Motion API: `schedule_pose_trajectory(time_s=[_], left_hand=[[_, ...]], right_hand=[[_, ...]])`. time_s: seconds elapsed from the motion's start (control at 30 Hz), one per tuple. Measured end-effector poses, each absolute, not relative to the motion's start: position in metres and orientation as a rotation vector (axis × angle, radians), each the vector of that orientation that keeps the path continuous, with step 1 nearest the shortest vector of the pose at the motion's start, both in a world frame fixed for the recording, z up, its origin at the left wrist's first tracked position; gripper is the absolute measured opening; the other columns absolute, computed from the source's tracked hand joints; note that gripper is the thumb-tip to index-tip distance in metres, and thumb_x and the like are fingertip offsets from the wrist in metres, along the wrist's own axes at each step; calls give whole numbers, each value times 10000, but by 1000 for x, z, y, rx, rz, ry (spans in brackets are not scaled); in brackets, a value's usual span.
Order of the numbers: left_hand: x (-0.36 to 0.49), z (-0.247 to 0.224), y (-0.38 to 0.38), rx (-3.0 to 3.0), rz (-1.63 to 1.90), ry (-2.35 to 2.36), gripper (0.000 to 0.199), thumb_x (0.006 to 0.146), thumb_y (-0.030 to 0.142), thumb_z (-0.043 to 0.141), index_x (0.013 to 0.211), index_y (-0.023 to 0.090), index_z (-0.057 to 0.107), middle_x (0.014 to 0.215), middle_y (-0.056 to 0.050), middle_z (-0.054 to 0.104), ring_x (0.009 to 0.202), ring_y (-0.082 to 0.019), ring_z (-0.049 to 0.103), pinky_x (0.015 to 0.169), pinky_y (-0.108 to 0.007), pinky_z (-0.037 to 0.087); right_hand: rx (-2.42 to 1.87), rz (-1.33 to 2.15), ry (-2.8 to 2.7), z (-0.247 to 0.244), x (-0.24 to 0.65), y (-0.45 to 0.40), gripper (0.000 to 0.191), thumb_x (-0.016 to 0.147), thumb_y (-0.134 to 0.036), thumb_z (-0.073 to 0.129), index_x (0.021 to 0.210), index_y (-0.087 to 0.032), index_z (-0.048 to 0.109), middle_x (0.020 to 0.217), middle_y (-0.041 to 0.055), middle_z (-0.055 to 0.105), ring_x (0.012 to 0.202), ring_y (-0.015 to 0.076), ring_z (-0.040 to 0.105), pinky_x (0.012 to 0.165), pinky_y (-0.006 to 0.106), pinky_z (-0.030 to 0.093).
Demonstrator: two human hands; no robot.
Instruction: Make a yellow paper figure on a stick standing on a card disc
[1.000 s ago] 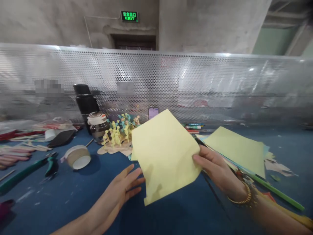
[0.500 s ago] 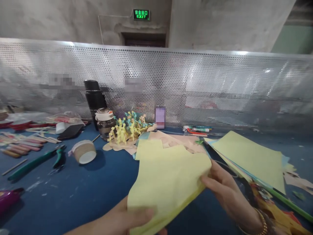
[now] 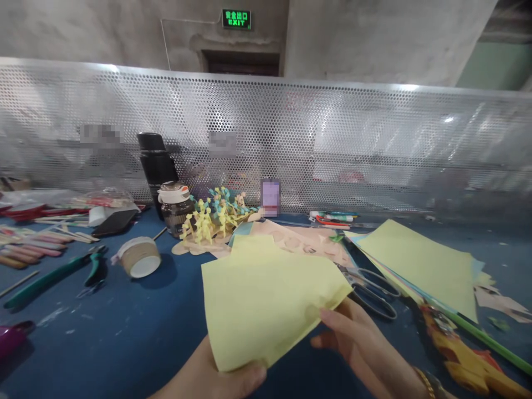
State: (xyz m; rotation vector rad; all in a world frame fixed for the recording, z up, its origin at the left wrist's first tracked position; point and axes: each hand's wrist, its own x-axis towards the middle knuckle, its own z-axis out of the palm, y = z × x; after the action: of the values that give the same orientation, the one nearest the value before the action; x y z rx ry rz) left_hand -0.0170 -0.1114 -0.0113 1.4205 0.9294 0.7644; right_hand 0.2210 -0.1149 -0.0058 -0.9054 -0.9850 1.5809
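Note:
A sheet of yellow paper (image 3: 266, 299), slightly curved, is held up over the blue table in front of me. My left hand (image 3: 233, 371) grips its lower edge, the thumb on top and the other fingers hidden beneath. At the paper's right edge, my right hand (image 3: 353, 338) pinches near the corner, its lower fingers partly bent under. Beyond the sheet lie pink paper (image 3: 305, 238) with cut shapes and another piece of yellow paper (image 3: 253, 244). Scissors (image 3: 376, 291) rest on the table just right of the held sheet.
Yellow paper figures (image 3: 203, 221) stand before a lidded jar (image 3: 174, 208) and a black flask (image 3: 153, 166). On the left are a tape roll (image 3: 141, 257) and green-handled pliers (image 3: 52, 280). Stacked paper (image 3: 419, 260) and a yellow glue gun (image 3: 461, 354) lie right. A perforated metal screen (image 3: 374, 138) stands behind.
The yellow sheet has been turned and raised a little at its lower end, with both hands still on it. More of the scissors shows at the right. The view has shifted slightly.

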Motion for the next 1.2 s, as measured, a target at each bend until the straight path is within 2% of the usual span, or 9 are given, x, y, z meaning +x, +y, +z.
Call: schedule_pose_trajectory(time_s=[0.17,0.33,0.53,0.73,0.83,0.93,0.97,1.07,1.2], left_hand=[[-14,-9,-112,1632,655,820,318,801,422,606,1051,250,700,977,-97,727,886,-270,651,829,-399,513],[-13,-1,-119,1579,690,897,540,834,470,553,1328,259,502,1128,-98,693,1182,-286,531,1074,-450,320],[-13,-3,-119,1385,741,1034,640,802,516,578,1371,255,443,1239,-105,631,1227,-331,488,1074,-523,294],[-11,-4,-111,1488,692,975,625,775,449,644,1346,260,473,1263,-107,612,1205,-336,507,1056,-504,335],[-12,-9,-112,1431,747,1018,676,728,446,693,1340,253,480,1240,-116,627,1161,-356,539,1016,-507,383],[-10,-10,-113,1315,829,1062,739,690,456,724,1348,240,467,1223,-117,639,1132,-360,559,996,-496,406],[-9,-9,-114,1280,845,1081,757,682,457,731,1353,238,457,1225,-114,638,1128,-357,562,994,-488,410],[-6,-4,-115,1216,884,1128,797,669,461,741,1368,238,431,1240,-105,628,1119,-348,567,976,-465,431],[-3,1,-115,1198,908,1116,765,668,464,739,1342,233,461,1218,-97,642,1091,-329,585,955,-430,449]], right_hand=[[-1005,1586,-1121,-10,218,-117,392,739,-346,745,1074,-182,623,1004,82,685,840,201,635,642,285,537],[-1051,1529,-1161,-14,219,-114,387,722,-323,754,1055,-164,635,956,76,703,804,194,647,619,267,534],[-1014,1552,-1228,-10,226,-110,423,703,-313,774,1074,-168,633,917,64,709,782,177,648,586,233,514],[-1014,1465,-1186,2,232,-103,255,811,-333,677,1020,-194,629,951,53,689,736,138,618,590,228,497],[-1139,1226,-1340,13,251,-92,298,870,-439,551,1061,-214,595,943,62,684,722,174,626,588,285,523],[-1581,379,-1881,25,285,-79,351,922,-455,385,1112,-222,567,911,67,691,781,211,654,670,327,521],[-1682,242,-1917,28,298,-75,325,891,-433,454,1109,-225,577,956,80,691,849,247,646,724,364,500],[-1893,65,-1994,26,328,-67,225,839,-347,520,932,-192,652,928,126,687,833,327,629,691,419,445],[-2027,17,-2150,14,340,-65,174,817,-297,541,808,-185,673,825,119,677,758,314,640,612,357,405]])
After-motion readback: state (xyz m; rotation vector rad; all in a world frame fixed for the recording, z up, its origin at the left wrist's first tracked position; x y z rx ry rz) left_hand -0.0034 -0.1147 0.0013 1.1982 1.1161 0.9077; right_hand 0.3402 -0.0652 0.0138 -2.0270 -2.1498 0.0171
